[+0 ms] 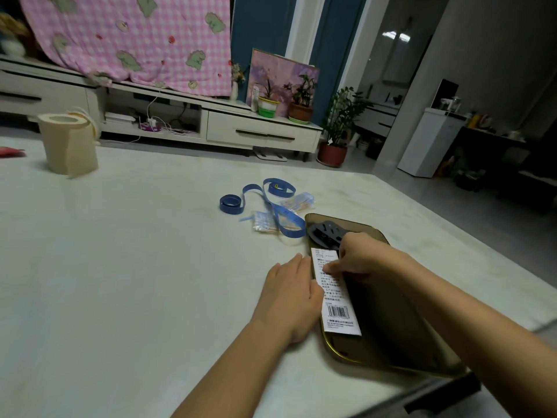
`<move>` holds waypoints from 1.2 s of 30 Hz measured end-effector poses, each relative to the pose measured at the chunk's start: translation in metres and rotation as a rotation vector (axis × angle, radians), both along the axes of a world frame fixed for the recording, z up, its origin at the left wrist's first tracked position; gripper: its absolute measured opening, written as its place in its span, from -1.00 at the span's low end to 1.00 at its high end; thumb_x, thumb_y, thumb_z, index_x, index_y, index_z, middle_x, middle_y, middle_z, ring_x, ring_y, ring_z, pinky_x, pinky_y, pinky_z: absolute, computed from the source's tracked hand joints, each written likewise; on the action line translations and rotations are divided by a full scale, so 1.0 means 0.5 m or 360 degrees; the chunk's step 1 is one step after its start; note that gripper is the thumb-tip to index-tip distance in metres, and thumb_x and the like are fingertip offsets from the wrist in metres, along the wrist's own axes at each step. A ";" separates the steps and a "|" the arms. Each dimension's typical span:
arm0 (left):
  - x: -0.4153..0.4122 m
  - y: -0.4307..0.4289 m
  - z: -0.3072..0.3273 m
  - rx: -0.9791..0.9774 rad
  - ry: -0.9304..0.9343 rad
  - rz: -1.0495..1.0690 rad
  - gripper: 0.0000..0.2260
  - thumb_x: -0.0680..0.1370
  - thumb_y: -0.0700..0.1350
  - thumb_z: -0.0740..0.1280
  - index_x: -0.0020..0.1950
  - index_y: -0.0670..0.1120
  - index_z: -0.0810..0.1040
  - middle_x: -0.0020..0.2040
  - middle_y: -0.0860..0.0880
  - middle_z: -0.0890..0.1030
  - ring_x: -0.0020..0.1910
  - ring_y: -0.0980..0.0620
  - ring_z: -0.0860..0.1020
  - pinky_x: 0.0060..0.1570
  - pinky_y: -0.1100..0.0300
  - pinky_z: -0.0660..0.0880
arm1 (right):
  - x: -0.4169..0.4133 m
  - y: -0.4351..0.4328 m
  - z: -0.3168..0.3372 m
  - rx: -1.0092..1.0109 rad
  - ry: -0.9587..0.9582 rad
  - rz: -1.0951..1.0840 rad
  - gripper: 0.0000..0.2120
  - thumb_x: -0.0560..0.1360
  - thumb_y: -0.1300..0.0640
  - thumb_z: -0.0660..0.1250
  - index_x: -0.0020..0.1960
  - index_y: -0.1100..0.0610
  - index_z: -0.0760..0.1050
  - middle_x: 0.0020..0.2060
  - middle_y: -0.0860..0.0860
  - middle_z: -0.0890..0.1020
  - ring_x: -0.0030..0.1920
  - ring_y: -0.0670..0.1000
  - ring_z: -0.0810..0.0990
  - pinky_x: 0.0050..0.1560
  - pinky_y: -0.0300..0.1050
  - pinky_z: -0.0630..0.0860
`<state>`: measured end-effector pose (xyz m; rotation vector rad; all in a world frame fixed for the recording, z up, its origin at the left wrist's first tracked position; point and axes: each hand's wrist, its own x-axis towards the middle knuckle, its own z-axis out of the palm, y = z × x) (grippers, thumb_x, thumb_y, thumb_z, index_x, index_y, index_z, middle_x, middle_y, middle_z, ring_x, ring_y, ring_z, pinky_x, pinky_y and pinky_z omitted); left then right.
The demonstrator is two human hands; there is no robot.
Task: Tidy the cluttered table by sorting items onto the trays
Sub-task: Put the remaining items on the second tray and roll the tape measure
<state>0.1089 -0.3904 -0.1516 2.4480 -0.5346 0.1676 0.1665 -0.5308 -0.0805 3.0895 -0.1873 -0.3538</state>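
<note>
Position: I stand at the near right part of a pale table, both forearms reaching forward. A dark tray with a gold rim lies at the table's right edge, its long side running away from me, its near corner close to the table's edge. On the tray's left half lies a white card, printed with text and a barcode, lengthwise and flat or nearly so. My left hand rests palm down on the table against the tray's left rim, fingers straight and together pointing forward, thumb touching the card's left edge. It grips nothing. My right hand comes in over the tray from the right, fingers curled, tips pinching the card's upper part. The thumb is hidden, so I cannot tell how firm the hold is. Just beyond the right hand, at the tray's far end, lies a black piece, partly covered by my knuckles; what it is I cannot tell. Off the tray, just beyond its far left corner, lies a blue tape, loosely looped, one stretch crossing a clear packet of thin sticks. A second such packet lies just behind, beside the tape's far loop. Well apart, at the table's far left, stands a paper roll, upright, its loose end hanging. A red item shows at the left edge, cut off.
</note>
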 end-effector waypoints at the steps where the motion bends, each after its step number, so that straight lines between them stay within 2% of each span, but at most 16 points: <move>1: 0.000 -0.001 0.000 -0.0005 -0.0005 0.0028 -0.60 0.62 -0.07 -0.02 0.46 -0.09 0.17 0.43 -0.07 0.27 0.39 0.02 0.21 0.38 0.17 0.01 | -0.003 0.008 0.003 -0.0204 -0.0063 0.0063 -0.61 0.38 -0.19 0.41 -0.30 0.08 0.34 -0.37 -0.06 0.44 -0.35 -0.05 0.46 -0.43 -0.20 0.31; 3: 0.004 -0.001 -0.001 0.0005 -0.0032 0.0153 -0.62 0.61 -0.09 -0.01 0.43 -0.10 0.21 0.43 -0.06 0.28 0.40 0.02 0.21 0.39 0.12 0.03 | -0.002 0.035 0.017 -0.0418 -0.0297 0.0231 -0.63 0.40 -0.16 0.39 -0.25 0.08 0.33 -0.36 -0.05 0.38 -0.28 0.01 0.43 -0.41 -0.20 0.24; 4: 0.007 -0.001 -0.002 0.0026 -0.0059 0.0256 -0.62 0.60 -0.10 0.01 0.42 -0.09 0.23 0.42 -0.05 0.29 0.40 0.02 0.22 0.41 0.10 0.03 | 0.004 0.053 0.024 -0.0362 -0.0429 0.0318 -0.70 0.43 -0.12 0.36 -0.21 0.08 0.37 -0.35 -0.03 0.39 -0.28 0.02 0.42 -0.43 -0.20 0.20; 6: 0.014 0.008 -0.001 0.0024 -0.0081 0.0499 -0.64 0.57 -0.12 0.05 0.37 -0.07 0.27 0.38 -0.02 0.33 0.37 0.01 0.26 0.41 0.08 0.05 | 0.022 0.102 0.025 -0.0031 -0.0573 0.0471 -0.78 0.50 -0.02 0.29 -0.21 0.11 0.42 -0.34 0.01 0.45 -0.31 0.03 0.43 -0.43 -0.20 0.20; 7: 0.016 0.013 0.000 0.0015 -0.0070 0.0605 -0.65 0.55 -0.14 0.07 0.34 -0.06 0.30 0.34 -0.01 0.36 0.35 0.00 0.29 0.40 0.08 0.08 | 0.032 0.128 0.019 0.0160 -0.0576 0.0564 -0.80 0.52 0.05 0.26 -0.21 0.13 0.43 -0.32 0.05 0.51 -0.29 0.05 0.45 -0.39 -0.18 0.27; 9: 0.025 0.031 0.002 0.0033 -0.0056 0.0750 -0.68 0.53 -0.16 0.07 0.28 -0.06 0.33 0.28 -0.01 0.40 0.31 -0.01 0.33 0.39 0.07 0.13 | 0.064 0.176 0.000 0.0350 -0.0534 0.0716 -0.88 0.54 0.15 0.21 -0.05 0.18 0.49 -0.11 0.14 0.59 -0.12 0.11 0.50 -0.19 -0.11 0.40; 10: 0.034 0.049 -0.001 0.0054 -0.0066 0.0798 -0.69 0.53 -0.16 0.07 0.26 -0.06 0.34 0.26 -0.02 0.41 0.29 -0.02 0.33 0.38 0.08 0.14 | 0.087 0.203 -0.012 0.0339 -0.0510 0.0752 -0.83 0.54 0.18 0.20 0.09 0.19 0.48 0.02 0.14 0.57 -0.02 0.12 0.50 -0.07 -0.08 0.42; 13: 0.045 0.085 -0.006 0.0010 -0.0054 0.0847 -0.70 0.54 -0.17 0.09 0.27 -0.07 0.35 0.26 -0.02 0.41 0.28 -0.01 0.34 0.29 0.17 0.17 | 0.134 0.234 -0.041 0.0065 -0.0420 0.0738 -0.65 0.54 0.21 0.17 0.31 0.21 0.31 0.22 0.15 0.46 0.20 0.15 0.44 0.13 -0.01 0.37; 16: 0.050 0.109 -0.008 -0.0013 -0.0037 0.0794 -0.68 0.54 -0.19 0.09 0.30 -0.09 0.33 0.30 -0.03 0.37 0.29 -0.02 0.32 0.27 0.20 0.17 | 0.167 0.241 -0.056 -0.0153 -0.0321 0.0588 -0.66 0.50 0.19 0.16 0.26 0.22 0.28 0.21 0.18 0.44 0.21 0.20 0.42 0.13 0.06 0.32; 19: 0.050 0.115 -0.010 0.0015 -0.0036 0.0717 -0.68 0.53 -0.20 0.09 0.29 -0.09 0.34 0.29 -0.03 0.37 0.28 -0.02 0.31 0.28 0.18 0.17 | 0.176 0.232 -0.055 -0.0292 -0.0271 0.0562 -0.73 0.49 0.23 0.12 0.18 0.18 0.34 0.12 0.14 0.51 0.15 0.16 0.44 0.17 0.12 0.26; 22: 0.050 0.123 -0.015 0.0033 -0.0027 0.0726 -0.68 0.53 -0.21 0.09 0.27 -0.09 0.35 0.28 -0.03 0.37 0.28 -0.02 0.31 0.28 0.19 0.16 | 0.174 0.231 -0.062 -0.0459 -0.0388 0.0705 -0.77 0.49 0.25 0.12 0.12 0.15 0.40 0.05 0.12 0.53 0.13 0.14 0.42 0.26 0.19 0.16; 26: 0.049 0.122 -0.017 0.0030 -0.0035 0.0734 -0.69 0.53 -0.22 0.09 0.26 -0.10 0.35 0.27 -0.04 0.38 0.27 -0.03 0.32 0.27 0.20 0.18 | 0.153 0.209 -0.085 -0.0519 -0.0686 0.0890 -0.79 0.51 0.29 0.08 0.08 0.18 0.41 0.04 0.12 0.56 0.18 0.15 0.42 0.37 0.27 0.00; 28: 0.044 0.120 -0.016 0.0028 -0.0036 0.0725 -0.70 0.53 -0.23 0.08 0.26 -0.10 0.35 0.27 -0.03 0.38 0.26 -0.02 0.32 0.26 0.21 0.19 | 0.144 0.190 -0.092 -0.0456 -0.0842 0.0988 -0.77 0.51 0.30 0.08 0.09 0.18 0.44 0.02 0.09 0.58 0.18 0.12 0.42 0.39 0.21 -0.06; 30: 0.040 0.119 -0.018 0.0037 -0.0040 0.0711 -0.70 0.54 -0.23 0.07 0.25 -0.10 0.35 0.26 -0.03 0.38 0.25 -0.02 0.33 0.25 0.21 0.20 | 0.136 0.179 -0.092 -0.0101 -0.0972 0.1009 -0.77 0.49 0.31 0.11 0.08 0.17 0.46 -0.05 0.09 0.60 0.07 0.12 0.48 0.26 0.01 0.11; 33: 0.037 0.115 -0.018 0.0088 -0.0075 0.0703 -0.70 0.54 -0.22 0.06 0.26 -0.09 0.33 0.27 -0.02 0.37 0.25 -0.02 0.33 0.25 0.22 0.19 | 0.113 0.187 -0.064 0.0876 -0.1098 0.0834 -0.83 0.54 0.27 0.17 0.06 0.23 0.49 -0.17 0.09 0.61 -0.17 0.08 0.53 -0.11 -0.10 0.36; 36: 0.034 0.112 -0.017 0.0165 -0.0105 0.0666 -0.70 0.56 -0.20 0.05 0.29 -0.09 0.31 0.29 -0.01 0.36 0.27 0.00 0.32 0.26 0.23 0.17 | 0.097 0.196 0.003 0.1614 -0.1097 0.0499 -0.88 0.54 0.26 0.17 -0.02 0.17 0.48 -0.23 0.00 0.53 -0.27 -0.08 0.48 -0.23 -0.28 0.43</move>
